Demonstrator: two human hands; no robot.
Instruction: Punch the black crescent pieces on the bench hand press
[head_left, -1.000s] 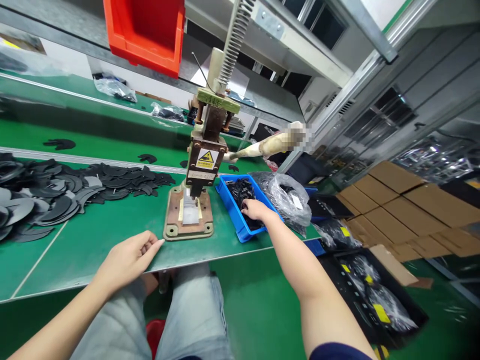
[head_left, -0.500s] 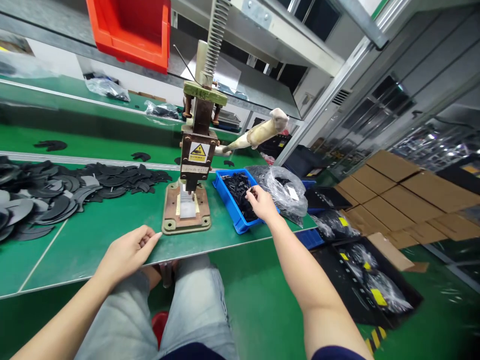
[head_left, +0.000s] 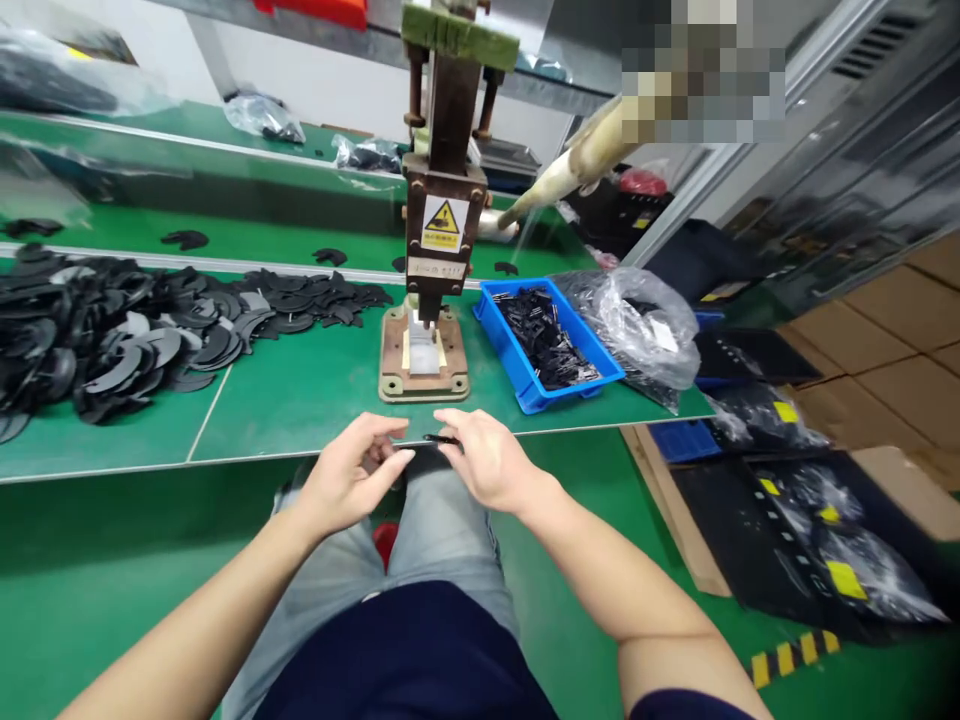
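My right hand [head_left: 486, 460] pinches a small black part [head_left: 441, 439] at the table's front edge. Facing it from the left, my left hand [head_left: 361, 470] has its thumb and fingers apart, with nothing visible between them. Just beyond both hands stands a hand press [head_left: 444, 225] with a warning label, its base plate [head_left: 391, 350] on the green table. To the right of the press, a blue bin [head_left: 529, 390] holds many small black parts [head_left: 544, 335].
Curved black pieces [head_left: 135, 340] are heaped on the table at the left. A clear plastic bag [head_left: 637, 325] lies beside the bin. The press's lever [head_left: 574, 165] sticks out to the upper right. Cartons [head_left: 870, 325] and bagged goods [head_left: 817, 495] stand at the right.
My right hand has left the blue bin and come to the table edge with a black part. My left hand has moved closer to it. The view has shifted.
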